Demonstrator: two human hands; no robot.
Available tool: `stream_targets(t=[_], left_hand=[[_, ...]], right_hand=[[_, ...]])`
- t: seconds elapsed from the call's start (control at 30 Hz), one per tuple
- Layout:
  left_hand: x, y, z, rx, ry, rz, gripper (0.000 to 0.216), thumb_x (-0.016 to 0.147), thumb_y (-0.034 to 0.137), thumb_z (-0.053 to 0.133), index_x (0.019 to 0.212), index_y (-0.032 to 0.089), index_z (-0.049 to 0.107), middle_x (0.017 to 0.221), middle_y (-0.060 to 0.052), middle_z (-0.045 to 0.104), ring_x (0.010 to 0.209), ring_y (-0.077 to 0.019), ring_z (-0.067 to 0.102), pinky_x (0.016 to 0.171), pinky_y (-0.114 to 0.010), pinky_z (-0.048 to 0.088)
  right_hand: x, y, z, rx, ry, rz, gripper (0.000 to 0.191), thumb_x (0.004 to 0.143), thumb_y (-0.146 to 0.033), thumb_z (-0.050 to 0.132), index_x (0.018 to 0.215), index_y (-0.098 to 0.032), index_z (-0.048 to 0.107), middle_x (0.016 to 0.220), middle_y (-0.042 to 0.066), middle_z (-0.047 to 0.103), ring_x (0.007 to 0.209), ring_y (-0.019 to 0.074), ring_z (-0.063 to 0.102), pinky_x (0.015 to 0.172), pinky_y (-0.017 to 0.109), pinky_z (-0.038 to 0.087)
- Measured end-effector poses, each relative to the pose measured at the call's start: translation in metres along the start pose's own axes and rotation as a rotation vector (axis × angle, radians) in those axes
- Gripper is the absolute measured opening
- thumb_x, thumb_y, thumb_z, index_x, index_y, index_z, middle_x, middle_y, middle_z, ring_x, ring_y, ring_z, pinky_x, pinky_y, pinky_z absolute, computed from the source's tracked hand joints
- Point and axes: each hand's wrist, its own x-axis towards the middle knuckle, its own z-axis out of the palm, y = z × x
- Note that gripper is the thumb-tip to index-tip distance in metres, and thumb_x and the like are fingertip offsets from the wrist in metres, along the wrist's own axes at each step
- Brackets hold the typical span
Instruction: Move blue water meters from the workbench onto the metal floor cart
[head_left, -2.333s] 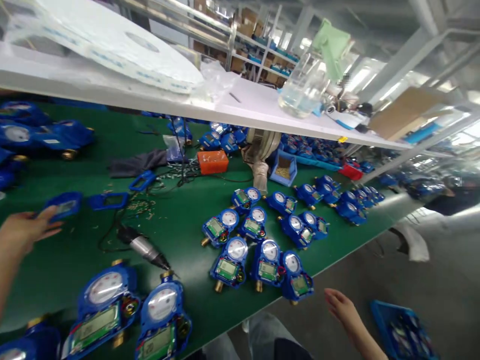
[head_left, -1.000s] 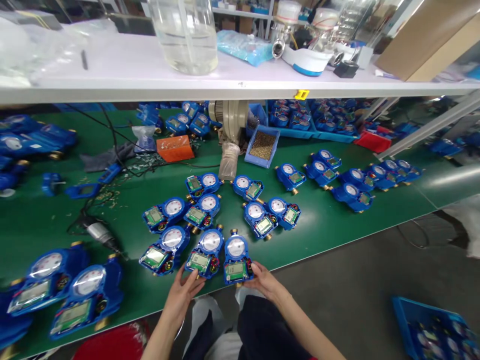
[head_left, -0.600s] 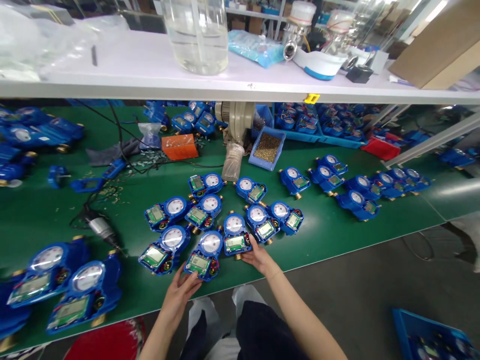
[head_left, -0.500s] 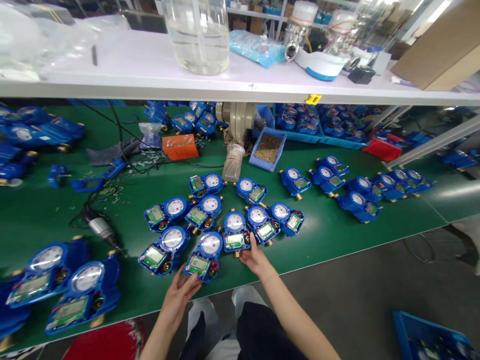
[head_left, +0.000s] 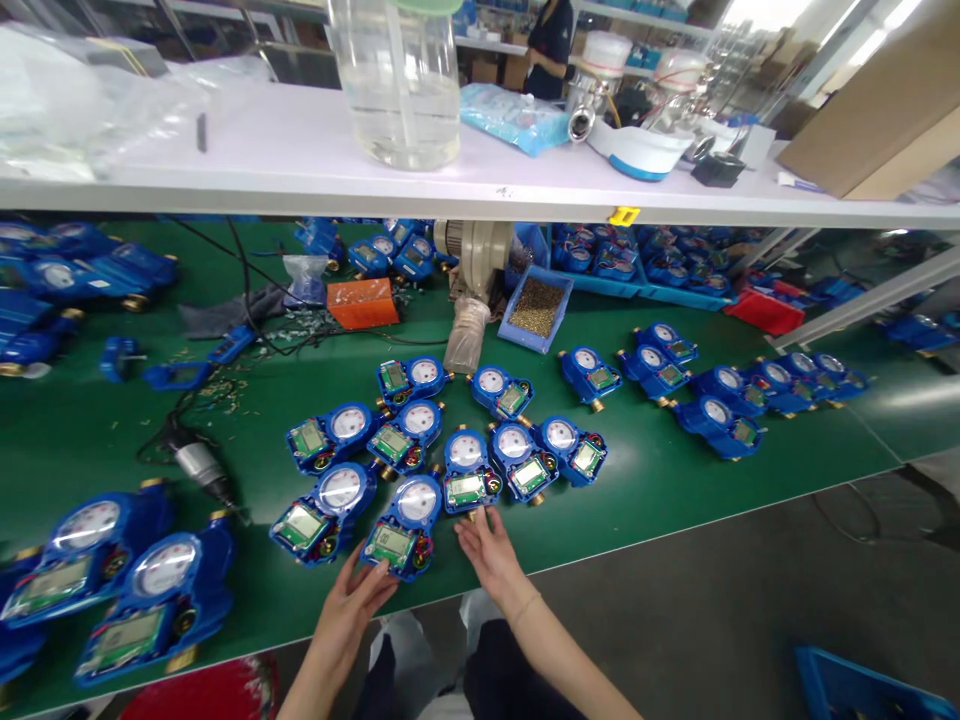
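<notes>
both hands are down at the near edge of the green-topped bench (head_left: 675, 470), working the cluster of blue plastic water meters with round white dials. the left hand (head_left: 351, 608) lies open, fingers spread, its fingertips touching the near end of the blue meter closest to the edge (head_left: 397, 525); it grips nothing. the right hand (head_left: 487, 548) is open and flat too, fingers just below the brass stub of the next blue meter up (head_left: 466, 470), touching it or a hair short, hard to tell.

this looks like the lining-up step: meters nudged into tight rows, faces up. the next move, i'd judge, calls for a light push or a small turn, not a lift, since the neighbours sit just beside each other.

room: the front meter sits near the bench lip, with open floor beyond, so a pull toward the body risks a drop. bare green lies to the right of the cluster; to the left a grey electric screwdriver (head_left: 196, 466) and its cable lie near. the white shelf (head_left: 300, 150) overhangs the back.
</notes>
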Motion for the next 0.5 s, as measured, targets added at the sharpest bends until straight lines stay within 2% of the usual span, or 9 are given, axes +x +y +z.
stream_targets(t=[0.17,0.33,0.5], left_hand=[[0.000,-0.003,-0.001,-0.008,0.010,0.016,0.070,0.073,0.015,0.077,0.135,0.026,0.045,0.095,-0.006,0.070,0.079,-0.0209,0.072,0.084,-0.038,0.059],[0.002,-0.015,-0.006,-0.013,-0.015,0.081,0.068,0.073,0.022,0.079,0.133,0.028,0.046,0.097,-0.006,0.070,0.083,-0.0208,0.071,0.087,-0.039,0.058],[0.001,-0.023,-0.005,-0.032,0.015,0.105,0.069,0.075,0.022,0.077,0.135,0.028,0.042,0.094,-0.004,0.070,0.079,-0.0192,0.070,0.089,-0.040,0.057]], right_hand=[[0.021,-0.007,0.011,0.056,-0.041,0.007,0.075,0.058,-0.063,0.080,0.112,-0.029,0.041,0.094,0.005,0.069,0.100,0.0239,0.067,0.085,0.037,0.048],[0.042,-0.016,0.030,0.066,-0.078,0.016,0.067,0.063,-0.064,0.077,0.109,-0.029,0.042,0.092,0.003,0.068,0.096,0.0211,0.068,0.083,0.036,0.047],[0.057,-0.014,0.049,0.062,-0.081,0.012,0.066,0.070,-0.066,0.070,0.116,-0.032,0.037,0.087,0.000,0.068,0.094,0.0172,0.068,0.083,0.031,0.048]])
